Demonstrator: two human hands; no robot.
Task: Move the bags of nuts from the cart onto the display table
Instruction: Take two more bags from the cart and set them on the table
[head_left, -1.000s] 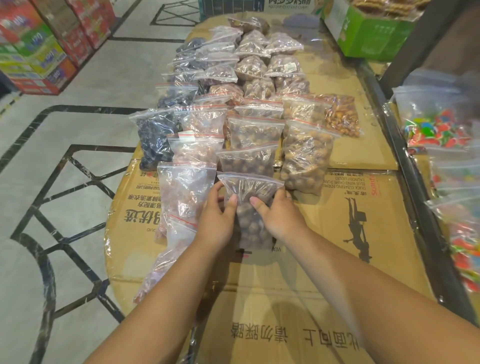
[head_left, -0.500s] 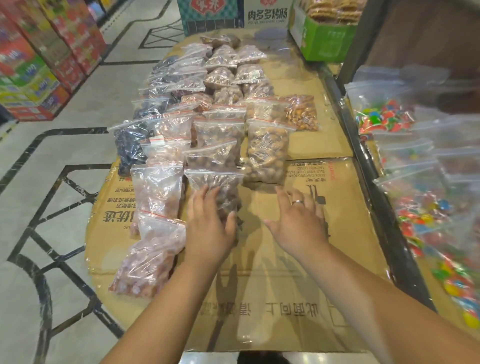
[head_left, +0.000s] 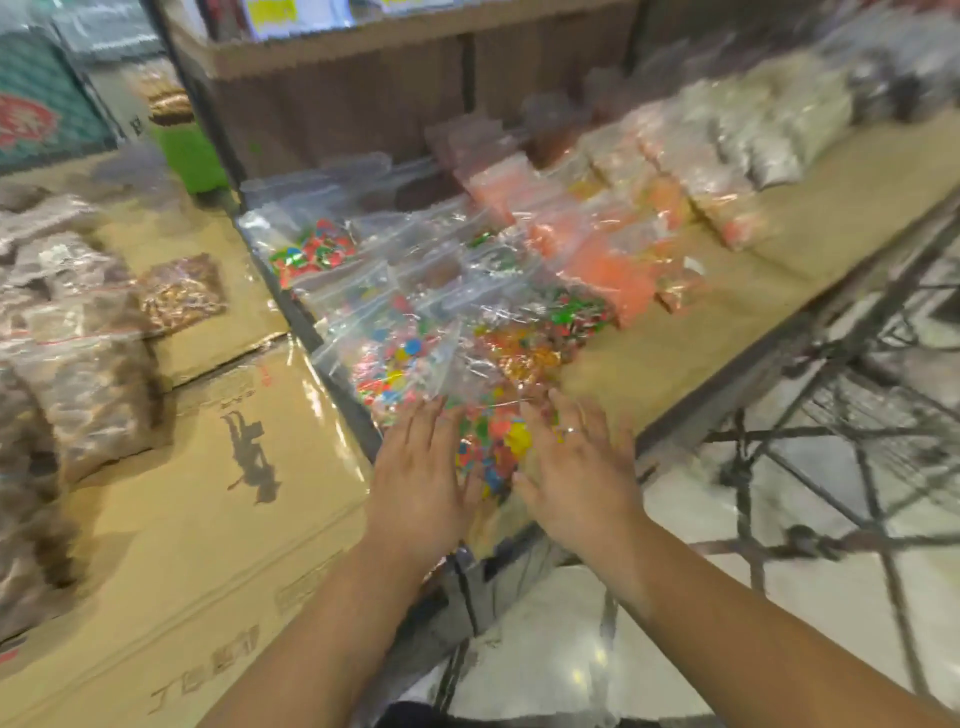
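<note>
Clear zip bags of brown nuts lie in rows on the cardboard-covered display table at the left. My left hand and my right hand reach over the neighbouring surface to the right, fingers spread and flat. Between them lies a clear bag of colourful sweets; each hand touches one side of it without closing on it. A ring shows on my right hand. The picture is blurred by motion.
More bags of colourful sweets and orange pieces cover the right-hand surface, which has a dark metal edge. Pale bags lie farther back. A green box stands behind. Tiled floor with dark lines is at the right.
My view has swung right, away from the nut bags. Both hands left the nut bag on the cardboard table and now flank a bag of colourful sweets on the neighbouring surface.
</note>
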